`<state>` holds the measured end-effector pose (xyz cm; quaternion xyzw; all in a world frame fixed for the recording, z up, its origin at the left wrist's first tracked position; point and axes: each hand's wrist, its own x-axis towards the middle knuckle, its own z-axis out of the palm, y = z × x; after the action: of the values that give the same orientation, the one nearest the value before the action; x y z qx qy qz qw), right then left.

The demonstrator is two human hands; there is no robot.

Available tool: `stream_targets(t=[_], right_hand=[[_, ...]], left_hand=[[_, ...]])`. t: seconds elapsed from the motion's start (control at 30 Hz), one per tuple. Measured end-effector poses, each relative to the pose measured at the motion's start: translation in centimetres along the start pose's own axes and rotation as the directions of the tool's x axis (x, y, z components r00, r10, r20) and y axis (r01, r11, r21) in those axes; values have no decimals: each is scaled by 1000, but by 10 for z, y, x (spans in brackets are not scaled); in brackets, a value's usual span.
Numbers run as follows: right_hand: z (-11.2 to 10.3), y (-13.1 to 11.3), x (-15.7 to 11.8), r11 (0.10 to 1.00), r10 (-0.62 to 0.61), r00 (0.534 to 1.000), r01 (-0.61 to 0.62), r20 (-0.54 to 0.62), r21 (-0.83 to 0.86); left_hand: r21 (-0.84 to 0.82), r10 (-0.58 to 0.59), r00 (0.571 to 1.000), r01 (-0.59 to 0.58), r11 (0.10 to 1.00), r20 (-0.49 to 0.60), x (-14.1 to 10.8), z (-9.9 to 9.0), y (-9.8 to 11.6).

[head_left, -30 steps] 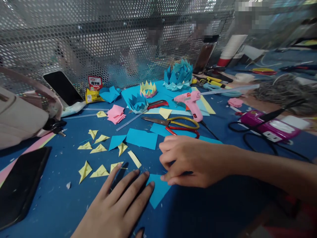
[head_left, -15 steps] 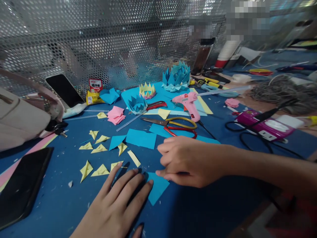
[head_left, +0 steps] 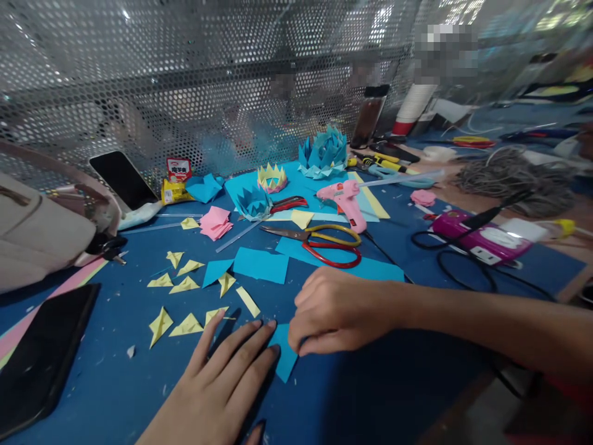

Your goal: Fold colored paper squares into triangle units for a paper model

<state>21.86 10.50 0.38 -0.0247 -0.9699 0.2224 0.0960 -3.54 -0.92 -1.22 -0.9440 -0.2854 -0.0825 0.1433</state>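
My left hand (head_left: 227,377) lies flat on the blue table with fingers spread, its fingertips at the left edge of a small piece of blue paper (head_left: 283,361). Over the right side of that paper, my right hand (head_left: 328,312) is closed, thumb and fingers pinched at the edge and hiding part of it. Folded yellow paper triangles (head_left: 186,324) lie beyond and left of my left hand, beside a yellow strip (head_left: 248,301). Farther back are blue paper rectangles (head_left: 260,264) and large scissors (head_left: 319,236) with yellow and red handles.
A pink glue gun (head_left: 345,201) lies behind the scissors. Paper flowers in blue (head_left: 323,154) and a yellow crown shape (head_left: 272,179) stand farther back. A dark phone (head_left: 44,358) lies at left; a purple power strip (head_left: 482,238) with black cable is at right.
My right hand has shifted slightly left over the blue paper, and less of the paper's right side shows now. My left hand stays nearly in place. The view has tilted slightly.
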Motion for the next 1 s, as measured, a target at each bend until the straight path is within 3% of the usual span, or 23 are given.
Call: stream_targets(t=[0.2, 0.37, 0.5, 0.67, 0.87, 1.0], right_hand=[[0, 4, 4, 993, 75, 987, -61, -140, 102], [5, 0, 6, 965, 205, 963, -170, -173, 201], [8, -6, 9, 910, 381, 909, -335, -171, 245], [15, -7, 12, 859, 494, 835, -428, -240, 279], [21, -3, 16, 876, 481, 826, -440, -294, 197], [22, -4, 14, 920, 386, 859, -385, -336, 71]], left_hand=[[-133, -139, 980, 120, 984, -144, -8, 18, 8], [-137, -146, 966, 118, 984, -213, -10, 23, 10], [-133, -130, 970, 104, 986, -207, -8, 20, 9], [-146, -134, 973, 107, 983, -188, -8, 22, 8], [-70, -113, 991, 108, 992, -75, -6, 14, 3], [-25, -78, 996, 77, 997, -45, -1, 7, -1]])
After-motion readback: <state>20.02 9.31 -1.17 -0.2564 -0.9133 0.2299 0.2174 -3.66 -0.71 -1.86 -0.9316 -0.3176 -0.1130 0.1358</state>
